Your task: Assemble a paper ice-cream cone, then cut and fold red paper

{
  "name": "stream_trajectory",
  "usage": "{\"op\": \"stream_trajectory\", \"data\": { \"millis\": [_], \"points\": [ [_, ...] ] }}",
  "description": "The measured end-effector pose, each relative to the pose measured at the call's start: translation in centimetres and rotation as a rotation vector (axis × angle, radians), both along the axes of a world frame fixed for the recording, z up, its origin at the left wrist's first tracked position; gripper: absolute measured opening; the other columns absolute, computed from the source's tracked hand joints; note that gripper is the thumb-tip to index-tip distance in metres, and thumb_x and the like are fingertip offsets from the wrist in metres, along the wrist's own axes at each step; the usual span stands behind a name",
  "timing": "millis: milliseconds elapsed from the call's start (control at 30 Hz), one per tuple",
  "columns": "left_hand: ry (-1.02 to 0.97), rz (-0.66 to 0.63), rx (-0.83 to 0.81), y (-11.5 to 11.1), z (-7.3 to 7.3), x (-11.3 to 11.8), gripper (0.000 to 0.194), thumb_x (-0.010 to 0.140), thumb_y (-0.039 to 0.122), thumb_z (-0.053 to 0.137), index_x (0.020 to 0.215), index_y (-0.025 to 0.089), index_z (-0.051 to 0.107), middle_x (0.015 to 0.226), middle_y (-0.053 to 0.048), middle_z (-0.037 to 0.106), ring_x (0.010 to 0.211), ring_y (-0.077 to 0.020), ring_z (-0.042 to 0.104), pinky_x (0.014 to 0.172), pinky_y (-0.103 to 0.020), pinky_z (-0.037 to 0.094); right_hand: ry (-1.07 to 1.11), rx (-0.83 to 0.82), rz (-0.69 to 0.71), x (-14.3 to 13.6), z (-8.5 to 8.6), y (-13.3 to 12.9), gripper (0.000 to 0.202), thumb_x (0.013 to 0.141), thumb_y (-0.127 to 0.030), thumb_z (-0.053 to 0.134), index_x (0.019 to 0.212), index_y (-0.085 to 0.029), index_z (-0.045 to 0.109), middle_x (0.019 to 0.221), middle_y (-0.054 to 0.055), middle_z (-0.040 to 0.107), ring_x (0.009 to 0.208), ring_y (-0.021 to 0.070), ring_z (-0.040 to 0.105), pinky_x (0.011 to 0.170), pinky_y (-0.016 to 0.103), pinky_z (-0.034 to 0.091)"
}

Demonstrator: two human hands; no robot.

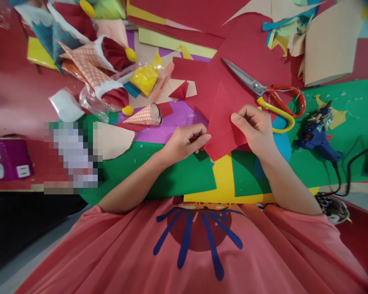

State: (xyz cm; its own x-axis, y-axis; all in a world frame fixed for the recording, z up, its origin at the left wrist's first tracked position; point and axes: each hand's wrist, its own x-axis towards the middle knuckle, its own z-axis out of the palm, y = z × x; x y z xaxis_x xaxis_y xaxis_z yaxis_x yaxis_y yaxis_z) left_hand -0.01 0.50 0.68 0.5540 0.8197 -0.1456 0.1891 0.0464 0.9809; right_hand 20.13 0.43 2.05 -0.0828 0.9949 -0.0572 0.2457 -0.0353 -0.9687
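A piece of red paper (pixel 221 122), pointed at the top, is held up between both hands over the green and yellow sheets. My left hand (pixel 187 141) pinches its lower left edge between thumb and fingers. On the right edge, my right hand (pixel 255 126) is closed with thumb against the curled index finger. Scissors (pixel 257 87) with one red and one yellow handle loop lie just beyond my right hand, blades pointing up and left. A small checkered paper cone (pixel 144 115) rests to the upper left of my left hand, near a cream paper piece (pixel 113 141).
A blue glue gun (pixel 320 141) with a cord lies at the right on the green sheet (pixel 187 171). Finished-looking checkered cones (pixel 88 61), a yellow clay packet (pixel 147 75) and paper scraps crowd the back. A beige paper roll (pixel 329 45) stands back right; a purple box (pixel 10 159) sits left.
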Motion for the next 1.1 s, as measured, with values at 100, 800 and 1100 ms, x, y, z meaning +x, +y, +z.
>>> {"op": "stream_trajectory", "data": {
  "millis": [100, 800, 1100],
  "points": [
    [-0.024, -0.023, -0.021, 0.1, 0.0, -0.1, 0.035, 0.085, 0.047, 0.057, 0.068, 0.018, 0.044, 0.055, 0.006, 0.05, 0.045, -0.0041, 0.052, 0.043, -0.013, 0.039, 0.029, -0.03, -0.012, 0.2, 0.1, 0.1, 0.048, 0.082, -0.055, 0.062, 0.058, -0.02, 0.04, 0.055, -0.005, 0.034, 0.053, 0.0078, 0.029, 0.05, 0.027, 0.024],
    [-0.275, -0.041, -0.127, 0.0, 0.2, -1.1, 0.036, 0.083, 0.054, 0.06, 0.075, 0.02, 0.049, 0.057, 0.003, 0.057, 0.049, -0.0069, 0.056, 0.045, -0.017, 0.043, 0.568, -0.438, -0.036, -0.9, -0.7, 0.0, 0.042, 0.062, -0.05, 0.08, 0.065, -0.021, 0.05, 0.058, -0.006, 0.047, 0.05, 0.0062, 0.041, 0.045, 0.021, 0.033],
    [-0.329, 0.05, -0.083, 0.8, -0.4, -0.8, 0.037, 0.084, 0.052, 0.061, 0.075, 0.018, 0.048, 0.06, 0.004, 0.052, 0.05, -0.0056, 0.053, 0.047, -0.016, 0.044, 0.522, -0.31, -0.071, -0.6, -1.3, -0.1, 0.038, 0.073, -0.05, 0.073, 0.066, -0.021, 0.049, 0.063, -0.006, 0.046, 0.054, 0.0058, 0.044, 0.049, 0.02, 0.036]
  ]
}}
